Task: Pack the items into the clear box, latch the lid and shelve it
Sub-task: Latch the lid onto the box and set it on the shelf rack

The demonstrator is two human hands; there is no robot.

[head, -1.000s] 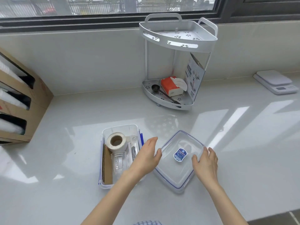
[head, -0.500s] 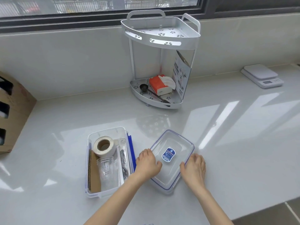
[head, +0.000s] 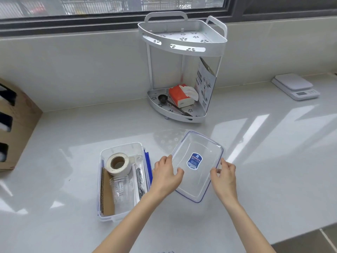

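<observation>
The clear box (head: 102,189) stands open on the white counter at lower left. Inside it lie a roll of tape (head: 118,164), a clear plastic cup (head: 121,187), a strip of cardboard (head: 107,196) and a wrapped black utensil (head: 140,181). To its right is the clear lid (head: 197,143) with a blue rim and a blue sticker, tilted up off the counter. My left hand (head: 166,177) grips the lid's left edge and my right hand (head: 224,177) grips its right edge.
A white two-tier corner shelf (head: 182,42) stands against the back wall; its lower tier holds an orange tissue pack (head: 180,96), a black scoop (head: 163,98) and a leaflet. A white kitchen scale (head: 295,88) sits far right. A cardboard organiser (head: 16,123) stands at left.
Both hands have closed on the lid's two long edges and raised it from the counter. The view has shifted, so the box and shelf sit further right in the frame.
</observation>
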